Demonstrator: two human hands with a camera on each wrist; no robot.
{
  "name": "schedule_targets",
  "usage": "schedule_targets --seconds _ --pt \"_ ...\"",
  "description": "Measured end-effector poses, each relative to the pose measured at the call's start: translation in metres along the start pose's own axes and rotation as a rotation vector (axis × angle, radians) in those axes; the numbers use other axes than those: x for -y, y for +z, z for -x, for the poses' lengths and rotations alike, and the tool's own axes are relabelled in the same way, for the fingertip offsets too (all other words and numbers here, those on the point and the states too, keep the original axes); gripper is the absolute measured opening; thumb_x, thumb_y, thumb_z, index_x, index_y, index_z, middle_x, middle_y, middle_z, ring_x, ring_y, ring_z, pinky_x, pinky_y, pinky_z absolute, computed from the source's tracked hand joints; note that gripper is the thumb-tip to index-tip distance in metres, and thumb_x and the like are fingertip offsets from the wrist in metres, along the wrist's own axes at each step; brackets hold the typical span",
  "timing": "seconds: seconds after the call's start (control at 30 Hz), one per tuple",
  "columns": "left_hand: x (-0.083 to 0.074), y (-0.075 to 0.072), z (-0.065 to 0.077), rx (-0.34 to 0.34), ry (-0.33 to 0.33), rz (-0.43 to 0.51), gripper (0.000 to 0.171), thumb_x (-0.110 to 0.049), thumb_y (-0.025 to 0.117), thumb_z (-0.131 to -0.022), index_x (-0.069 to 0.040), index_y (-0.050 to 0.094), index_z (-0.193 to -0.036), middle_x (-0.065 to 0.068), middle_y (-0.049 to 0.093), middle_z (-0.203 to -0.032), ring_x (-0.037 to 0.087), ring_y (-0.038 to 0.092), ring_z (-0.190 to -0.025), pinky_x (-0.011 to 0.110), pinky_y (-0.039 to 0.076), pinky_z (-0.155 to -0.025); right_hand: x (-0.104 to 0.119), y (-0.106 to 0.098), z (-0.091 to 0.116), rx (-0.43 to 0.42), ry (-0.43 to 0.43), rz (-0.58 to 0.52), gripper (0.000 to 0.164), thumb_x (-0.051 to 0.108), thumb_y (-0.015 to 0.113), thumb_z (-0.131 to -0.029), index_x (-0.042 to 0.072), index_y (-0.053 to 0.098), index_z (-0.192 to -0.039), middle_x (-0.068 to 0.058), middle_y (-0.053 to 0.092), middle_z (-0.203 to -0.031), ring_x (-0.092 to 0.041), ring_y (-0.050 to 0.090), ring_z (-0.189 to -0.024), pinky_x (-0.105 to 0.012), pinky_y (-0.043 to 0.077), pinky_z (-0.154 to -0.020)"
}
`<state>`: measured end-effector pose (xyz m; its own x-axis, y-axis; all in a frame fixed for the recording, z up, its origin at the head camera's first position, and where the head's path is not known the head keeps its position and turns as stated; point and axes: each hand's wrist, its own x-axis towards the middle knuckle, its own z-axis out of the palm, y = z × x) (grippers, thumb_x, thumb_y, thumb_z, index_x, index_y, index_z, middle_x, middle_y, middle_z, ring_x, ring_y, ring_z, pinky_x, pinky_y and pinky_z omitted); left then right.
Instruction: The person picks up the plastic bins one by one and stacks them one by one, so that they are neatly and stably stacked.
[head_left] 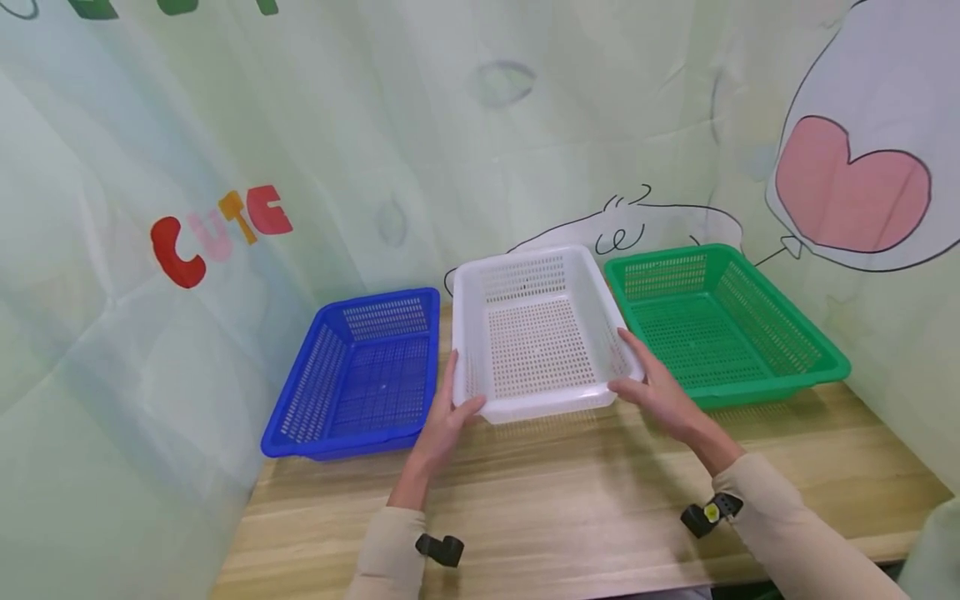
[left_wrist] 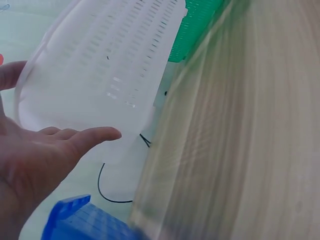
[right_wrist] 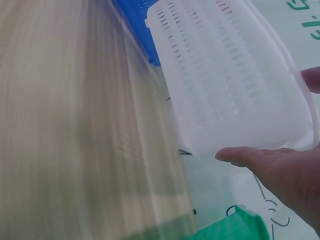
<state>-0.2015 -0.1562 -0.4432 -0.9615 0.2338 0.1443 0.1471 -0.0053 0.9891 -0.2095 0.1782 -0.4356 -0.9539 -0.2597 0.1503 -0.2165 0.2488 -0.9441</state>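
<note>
A white plastic basket [head_left: 540,346] with slotted walls and floor is held up over the table by both hands. My left hand [head_left: 444,421] grips its near left corner, thumb over the rim. At the near right corner my right hand [head_left: 660,392] grips the rim the same way. Both wrist views show the basket's outer side raised off the wood, with fingers at its underside. Nothing lies inside the white basket. Left of it stands a blue basket [head_left: 386,379], close to my left hand; to the right stands a green basket [head_left: 697,333], beside my right hand.
The wooden table [head_left: 525,517] runs up to a printed cloth curtain [head_left: 420,125] behind the baskets. The cloth also hangs along the left and right sides. A small black camera is strapped on each wrist.
</note>
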Motion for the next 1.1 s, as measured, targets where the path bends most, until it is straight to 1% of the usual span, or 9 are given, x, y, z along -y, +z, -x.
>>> schedule_targets --seconds 0.17,0.33,0.53,0.6,0.67,0.77,0.83,0.97,1.1 --pt "-0.007 -0.008 -0.001 -0.011 0.02 -0.016 0.082 -0.002 0.051 -0.099 -0.009 -0.002 -0.161 0.034 0.024 -0.153 0.055 0.041 -0.127 0.053 0.051 -0.093 0.011 0.003 -0.002 -0.005 0.001 -0.046 0.088 0.016 0.062 -0.092 0.013 0.009 -0.162 -0.03 0.021 -0.156 -0.048 0.033 -0.136 -0.059 0.036 -0.105" --pt "-0.017 -0.015 0.0 -0.02 0.029 -0.005 0.083 -0.003 0.052 -0.098 -0.008 -0.001 -0.161 0.034 0.026 -0.152 0.054 0.041 -0.127 0.047 0.054 -0.09 0.023 0.008 -0.006 -0.012 0.006 -0.057 0.088 0.014 0.063 -0.092 0.014 0.01 -0.162 -0.025 0.022 -0.158 -0.045 0.035 -0.136 -0.056 0.04 -0.102" --pt "-0.034 -0.028 0.001 -0.003 0.046 0.003 0.082 -0.007 0.052 -0.098 -0.011 0.0 -0.161 0.031 0.025 -0.154 0.055 0.041 -0.127 0.044 0.054 -0.089 0.044 0.013 -0.014 -0.005 0.029 -0.062 0.088 0.016 0.062 -0.093 0.016 0.009 -0.162 -0.023 0.026 -0.156 -0.042 0.04 -0.134 -0.053 0.044 -0.101" --pt "-0.038 -0.033 0.001 0.008 0.05 0.008 0.082 -0.008 0.052 -0.098 -0.013 0.0 -0.161 0.031 0.026 -0.153 0.05 0.046 -0.126 0.042 0.055 -0.089 0.051 0.015 -0.018 0.002 0.034 -0.066 0.087 0.015 0.061 -0.093 0.016 0.008 -0.162 -0.023 0.028 -0.156 -0.042 0.041 -0.133 -0.054 0.044 -0.101" --pt "-0.042 -0.038 0.002 0.007 0.051 0.005 0.081 -0.009 0.052 -0.099 -0.013 0.0 -0.162 0.031 0.027 -0.153 0.038 0.055 -0.121 0.039 0.055 -0.088 0.057 0.017 -0.022 0.011 0.028 -0.071 0.086 0.014 0.061 -0.094 0.015 0.009 -0.162 -0.024 0.029 -0.155 -0.042 0.042 -0.132 -0.053 0.043 -0.101" --pt "-0.049 -0.05 0.005 0.003 0.056 -0.006 0.08 -0.009 0.051 -0.1 -0.013 0.001 -0.162 0.031 0.029 -0.152 0.02 0.062 -0.112 0.035 0.056 -0.085 0.066 0.026 -0.028 0.026 0.007 -0.077 0.086 0.014 0.062 -0.094 0.013 0.008 -0.162 -0.025 0.03 -0.153 -0.043 0.043 -0.131 -0.054 0.042 -0.102" --pt "-0.052 -0.06 0.009 -0.006 0.055 -0.019 0.079 -0.007 0.051 -0.1 -0.013 0.002 -0.162 0.031 0.029 -0.151 0.014 0.062 -0.109 0.032 0.056 -0.085 0.071 0.035 -0.032 0.035 -0.014 -0.098 0.087 0.012 0.062 -0.093 0.01 0.008 -0.161 -0.026 0.029 -0.154 -0.044 0.042 -0.132 -0.054 0.04 -0.104" --pt "-0.061 -0.081 0.017 -0.023 0.064 -0.032 0.077 -0.005 0.049 -0.1 -0.012 0.003 -0.162 0.03 0.027 -0.152 0.02 0.06 -0.114 0.031 0.056 -0.084 0.08 0.055 -0.042 0.044 -0.04 -0.127 0.087 0.009 0.062 -0.092 0.007 0.009 -0.161 -0.026 0.027 -0.156 -0.044 0.039 -0.135 -0.054 0.037 -0.108" --pt "-0.069 -0.102 0.021 -0.032 0.078 -0.035 0.076 -0.003 0.048 -0.101 -0.01 0.003 -0.161 0.029 0.026 -0.152 0.024 0.058 -0.117 0.032 0.057 -0.084 0.09 0.074 -0.052 0.056 -0.036 -0.147 0.089 0.01 0.063 -0.092 0.009 0.007 -0.161 -0.023 0.026 -0.158 -0.041 0.038 -0.138 -0.053 0.034 -0.111"
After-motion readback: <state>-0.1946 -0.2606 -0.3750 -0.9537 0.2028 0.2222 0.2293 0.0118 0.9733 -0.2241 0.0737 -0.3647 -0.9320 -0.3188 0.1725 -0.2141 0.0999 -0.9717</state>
